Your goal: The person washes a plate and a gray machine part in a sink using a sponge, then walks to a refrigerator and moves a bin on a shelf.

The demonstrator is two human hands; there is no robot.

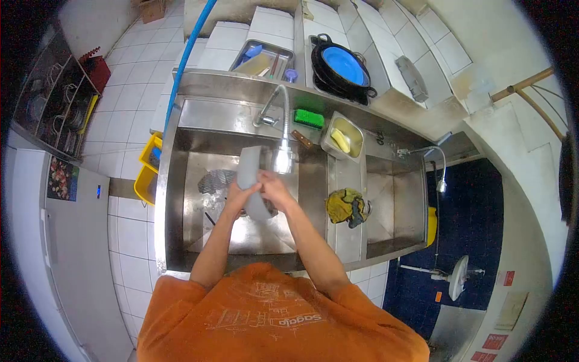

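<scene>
Over the left basin of a steel sink, my left hand and my right hand both grip a flat grey panel. The panel stands tilted and reaches above and below my hands. My left fingers close on its lower left part, while my right hand presses at its right edge. Just right of it hangs the spray head of a tall faucet. A dark ribbed piece lies in the basin to the left, and a thin black stick rests lower down.
Along the sink's back ledge are a green sponge, a wooden handle and a steel container. A crumpled yellow-green cloth sits on the divider. Behind stand a utensil tray and black pans with a blue plate.
</scene>
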